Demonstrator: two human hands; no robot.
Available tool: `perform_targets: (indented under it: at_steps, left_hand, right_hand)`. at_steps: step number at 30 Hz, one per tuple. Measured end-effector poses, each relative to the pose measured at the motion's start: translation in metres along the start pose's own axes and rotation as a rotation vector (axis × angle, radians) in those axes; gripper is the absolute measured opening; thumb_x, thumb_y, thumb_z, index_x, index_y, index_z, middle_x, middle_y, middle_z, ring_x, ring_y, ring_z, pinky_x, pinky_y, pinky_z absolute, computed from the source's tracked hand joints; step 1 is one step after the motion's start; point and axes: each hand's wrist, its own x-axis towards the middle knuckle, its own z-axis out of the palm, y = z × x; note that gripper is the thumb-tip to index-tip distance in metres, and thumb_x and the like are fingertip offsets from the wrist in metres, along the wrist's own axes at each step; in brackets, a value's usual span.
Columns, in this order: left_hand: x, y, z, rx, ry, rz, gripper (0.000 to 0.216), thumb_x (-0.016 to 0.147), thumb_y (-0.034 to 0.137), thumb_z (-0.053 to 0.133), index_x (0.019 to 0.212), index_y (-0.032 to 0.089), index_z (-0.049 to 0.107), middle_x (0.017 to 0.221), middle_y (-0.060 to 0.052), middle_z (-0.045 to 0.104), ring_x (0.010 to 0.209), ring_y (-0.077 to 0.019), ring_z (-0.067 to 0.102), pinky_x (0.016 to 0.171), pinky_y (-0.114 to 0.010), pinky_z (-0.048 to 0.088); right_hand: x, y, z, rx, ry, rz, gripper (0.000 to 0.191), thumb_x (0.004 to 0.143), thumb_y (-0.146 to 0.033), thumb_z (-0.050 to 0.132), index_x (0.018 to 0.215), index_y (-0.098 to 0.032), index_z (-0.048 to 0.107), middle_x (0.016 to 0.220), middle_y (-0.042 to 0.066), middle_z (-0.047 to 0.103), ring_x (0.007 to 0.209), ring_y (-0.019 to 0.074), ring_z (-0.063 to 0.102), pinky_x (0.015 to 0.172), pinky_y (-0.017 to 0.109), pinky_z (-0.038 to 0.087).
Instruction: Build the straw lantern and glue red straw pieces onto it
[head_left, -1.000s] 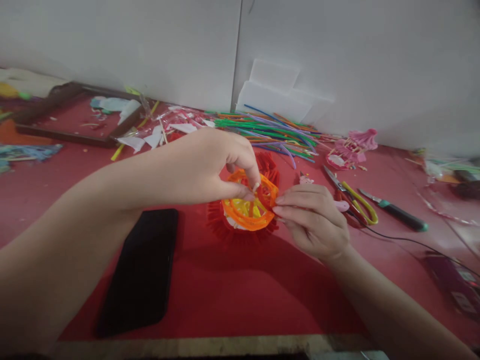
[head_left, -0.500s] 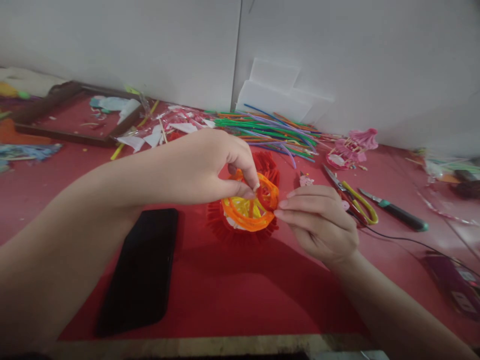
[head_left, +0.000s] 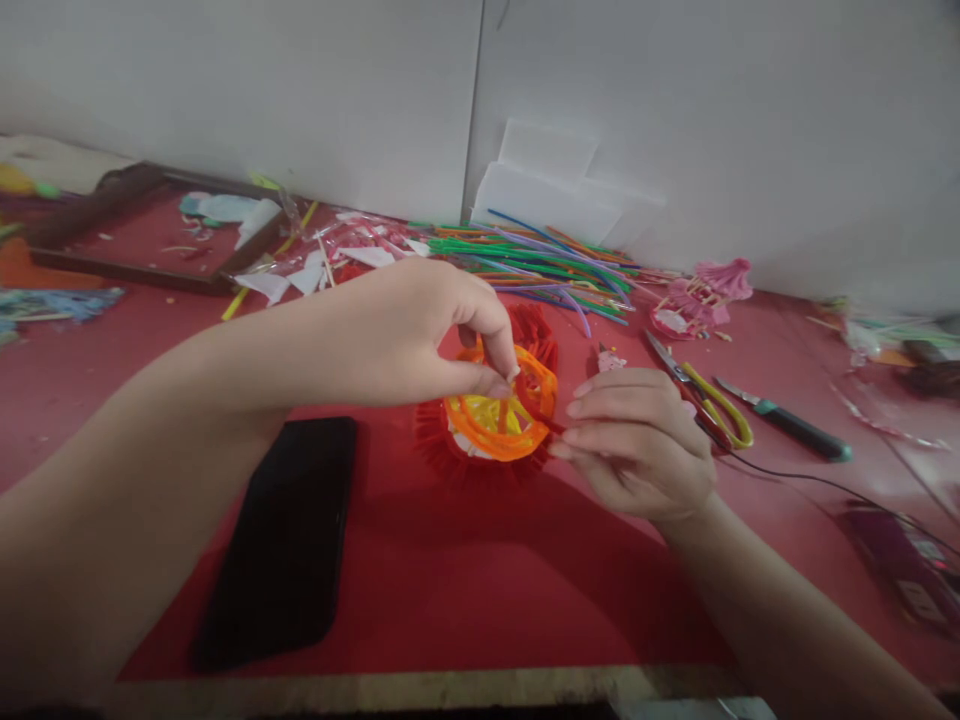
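A round craft piece (head_left: 495,440) with an orange rim, yellow strands inside and a red fringe stands mid-table. Over its top reaches my left hand (head_left: 442,335), thumb and forefinger pinched on a red pipe cleaner (head_left: 541,415) at the rim. My right hand (head_left: 641,440), to the right of the craft, holds the other end of that pipe cleaner between thumb and fingers. The strip runs across the orange rim between both hands. Part of the craft is hidden beneath my left hand.
A black phone (head_left: 281,540) lies at front left. Behind are pipe cleaners (head_left: 517,255) in several colours and a wooden frame (head_left: 127,265). On the right lie yellow-handled scissors (head_left: 720,405), a knife (head_left: 802,430), a pink craft (head_left: 705,295) and a purple device (head_left: 896,560) with a cable.
The red pipe cleaner, curled at the rim before, is now drawn straighter toward my right hand, whose fingers have shifted slightly right. My left hand stays almost still.
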Motion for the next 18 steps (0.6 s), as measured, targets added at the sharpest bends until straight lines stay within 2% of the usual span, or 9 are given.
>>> perform_targets:
  at_steps: [2,5,10,13,15,18]
  left_hand:
    - [0.000,0.000,0.000,-0.001,-0.006,-0.006,0.014,0.084,0.036,0.065,0.086,0.030,0.077,0.094,0.000,0.076,0.088,-0.0203,0.067,0.079,-0.030,0.050]
    - [-0.001,-0.001,-0.001,0.009,-0.002,-0.015,0.015,0.084,0.038,0.065,0.087,0.029,0.076,0.095,0.001,0.076,0.090,-0.0202,0.067,0.081,-0.030,0.049]
    - [-0.002,0.001,-0.004,0.030,0.003,-0.037,0.017,0.085,0.040,0.065,0.089,0.029,0.076,0.095,0.002,0.075,0.092,-0.0195,0.066,0.083,-0.029,0.048]
    - [-0.002,0.003,-0.005,0.020,-0.011,-0.047,0.016,0.084,0.038,0.065,0.089,0.028,0.076,0.094,0.002,0.074,0.092,-0.0196,0.066,0.085,-0.029,0.047]
    - [-0.002,0.003,-0.006,0.009,-0.017,-0.052,0.016,0.083,0.037,0.065,0.089,0.028,0.076,0.093,0.002,0.074,0.092,-0.0201,0.066,0.086,-0.030,0.047]
    - [-0.002,0.003,-0.005,-0.006,-0.015,-0.056,0.017,0.083,0.037,0.064,0.089,0.027,0.076,0.092,0.002,0.074,0.093,-0.0207,0.066,0.088,-0.032,0.047]
  right_hand:
    - [0.001,0.001,-0.002,0.036,-0.014,0.013,0.013,0.083,-0.027,0.068,0.095,-0.025,0.068,0.091,0.003,0.072,0.086,0.0232,0.069,0.076,0.043,0.059]
    - [0.007,0.000,-0.003,0.052,0.000,0.119,0.014,0.084,-0.023,0.063,0.096,-0.026,0.068,0.091,0.005,0.070,0.089,0.0245,0.067,0.080,0.046,0.057]
    - [0.025,-0.006,0.003,0.102,0.068,0.462,0.012,0.083,-0.015,0.071,0.086,-0.026,0.066,0.083,0.001,0.068,0.084,0.0199,0.066,0.078,0.039,0.057]
    - [0.037,-0.007,0.003,0.191,0.106,0.637,0.011,0.081,-0.016,0.075,0.081,-0.024,0.068,0.079,-0.001,0.070,0.075,0.0163,0.067,0.069,0.033,0.059]
    - [0.046,-0.006,0.000,0.235,0.096,0.692,0.009,0.079,-0.017,0.078,0.079,-0.023,0.071,0.076,-0.002,0.072,0.068,0.0148,0.068,0.064,0.030,0.059]
    - [0.058,-0.003,-0.005,0.239,0.012,0.697,0.004,0.079,-0.022,0.079,0.078,-0.024,0.075,0.076,-0.002,0.075,0.067,0.0147,0.069,0.063,0.029,0.059]
